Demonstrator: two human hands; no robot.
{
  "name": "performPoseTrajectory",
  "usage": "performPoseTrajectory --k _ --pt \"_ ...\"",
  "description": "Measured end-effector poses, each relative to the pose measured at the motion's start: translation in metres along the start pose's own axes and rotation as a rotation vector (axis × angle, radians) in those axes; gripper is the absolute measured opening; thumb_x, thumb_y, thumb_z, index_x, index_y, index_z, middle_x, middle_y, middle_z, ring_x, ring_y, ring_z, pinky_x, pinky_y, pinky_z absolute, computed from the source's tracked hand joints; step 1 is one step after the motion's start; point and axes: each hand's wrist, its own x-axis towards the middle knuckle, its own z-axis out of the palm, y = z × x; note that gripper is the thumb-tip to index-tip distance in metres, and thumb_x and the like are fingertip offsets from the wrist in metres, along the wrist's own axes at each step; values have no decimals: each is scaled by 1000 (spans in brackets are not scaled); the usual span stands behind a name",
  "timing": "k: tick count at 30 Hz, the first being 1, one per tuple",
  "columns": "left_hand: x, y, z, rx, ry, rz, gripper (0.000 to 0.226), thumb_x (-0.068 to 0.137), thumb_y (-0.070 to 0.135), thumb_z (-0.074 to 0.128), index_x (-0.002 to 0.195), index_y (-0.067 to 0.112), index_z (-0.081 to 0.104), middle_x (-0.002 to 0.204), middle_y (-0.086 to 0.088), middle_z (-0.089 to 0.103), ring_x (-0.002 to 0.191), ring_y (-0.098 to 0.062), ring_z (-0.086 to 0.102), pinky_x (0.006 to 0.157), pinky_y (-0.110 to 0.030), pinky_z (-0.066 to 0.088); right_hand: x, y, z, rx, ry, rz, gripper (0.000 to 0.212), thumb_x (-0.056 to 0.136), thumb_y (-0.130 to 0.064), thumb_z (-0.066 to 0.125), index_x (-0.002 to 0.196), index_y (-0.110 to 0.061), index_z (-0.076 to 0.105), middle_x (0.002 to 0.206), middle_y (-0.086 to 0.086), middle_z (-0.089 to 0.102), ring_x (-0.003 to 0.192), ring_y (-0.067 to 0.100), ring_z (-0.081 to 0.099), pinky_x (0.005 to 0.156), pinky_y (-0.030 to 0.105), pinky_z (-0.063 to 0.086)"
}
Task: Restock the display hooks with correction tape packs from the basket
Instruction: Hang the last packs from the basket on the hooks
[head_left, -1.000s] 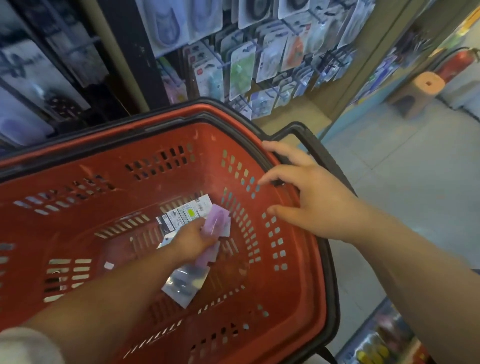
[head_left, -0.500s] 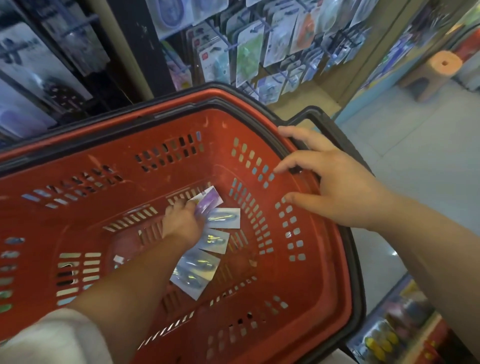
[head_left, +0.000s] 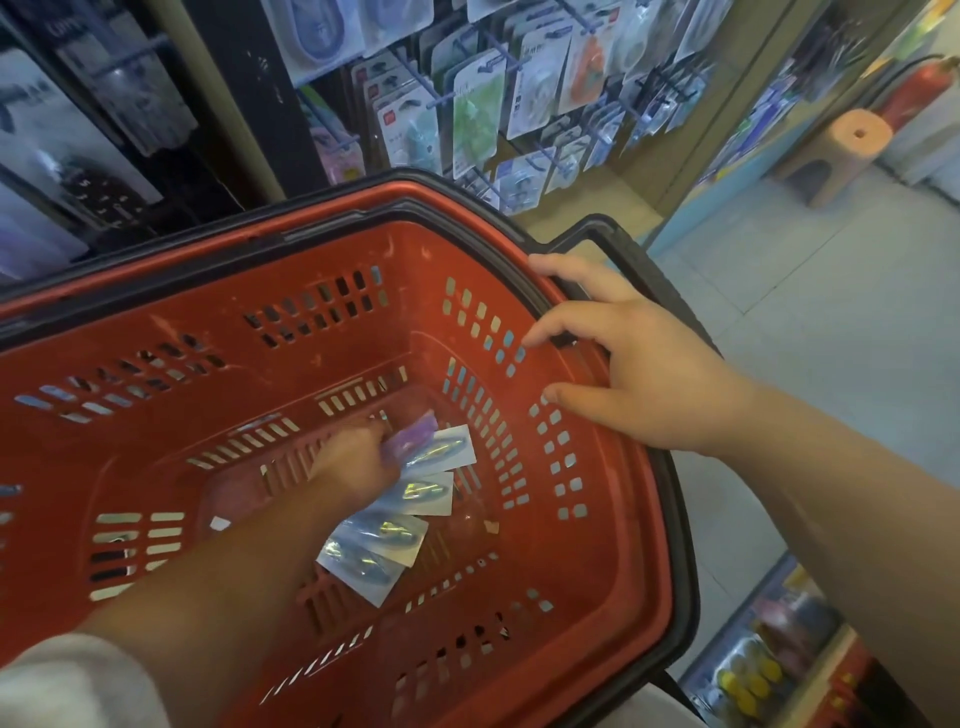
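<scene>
1. Left hand (head_left: 358, 460), low in the basket (head_left: 156, 322), pinches a purple pack (head_left: 414, 440) at its fingertips
2. Silvery packs (head_left: 387, 535) lie overlapped on the basket floor, touching that hand's right side and trailing nearer
3. Right hand (head_left: 641, 364), fingers spread, rests on the right rim
4. Hooks (head_left: 441, 101) hang far beyond

The red basket (head_left: 156, 332) is carrying the load; shiny correction tape packs (head_left: 387, 540) are lying fanned and overlapping on its slotted bottom, a purple pack (head_left: 415, 439) sitting at their far end; a small white scrap (head_left: 219, 524) is lying near them.
</scene>
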Motion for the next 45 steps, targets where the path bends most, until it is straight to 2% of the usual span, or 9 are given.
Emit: performPoseTrajectory --k 5,11,13,15,18,22,32,38,45 --pt "4 3 6 -21 -100 -50 61 87 28 77 138 11 49 126 -14 66 114 -36 65 83 -34 46 0 -1 0 7 -1 -1 34 84 -24 83 113 -36 68 162 -24 23 145 -1 33 108 38 50" --pt "15 7 -14 -107 -173 18 18 84 23 78 92 18 64 87 -6 70 87 -30 70 60 -30 42 0 -1 -1 -1 -11 11 33 86 -26 82 113 -37 67 162 -25 22 143 -1 35 103 38 54" --pt "17 7 -12 -113 -247 58 17 81 19 80 92 17 67 87 -5 70 85 -28 69 59 -26 43 0 -1 -1 1 -11 11 33 85 -26 82 113 -38 67 162 -24 22 144 1 36 103 39 53" --pt "20 10 -5 -47 -296 77 25 83 25 82 103 16 70 99 -6 72 95 -27 69 70 -28 49 1 0 -1 12 -12 15 33 85 -27 82 113 -38 68 162 -24 22 144 1 36 104 40 52" --pt "32 11 10 53 -256 94 63 80 50 77 134 18 66 139 -11 62 128 -29 58 106 -34 46 0 2 0 -2 -9 21 34 85 -27 82 113 -38 68 162 -25 22 146 1 33 108 38 49" --pt "23 20 7 73 -202 89 82 89 61 68 157 23 43 156 -17 46 146 -35 40 120 -38 32 2 1 1 -8 0 13 35 83 -26 83 112 -38 68 162 -24 23 147 0 31 110 35 46" --pt "13 42 24 227 -146 3 68 78 56 80 134 22 59 136 -6 64 127 -28 61 102 -37 53 2 3 2 -19 24 5 34 83 -24 83 112 -34 69 163 -19 25 146 1 34 109 38 46" --pt "17 49 29 276 -93 -27 60 90 61 68 135 21 60 146 -7 53 132 -30 54 104 -40 51 2 4 2 -28 22 4 33 84 -24 82 113 -32 69 163 -18 25 145 1 34 111 38 45" --pt "17 48 32 178 -106 -23 60 95 70 56 119 16 63 117 -9 74 111 -33 71 88 -39 55 3 8 2 -29 29 -19 32 83 -23 82 113 -29 70 163 -13 27 145 3 37 109 38 46"
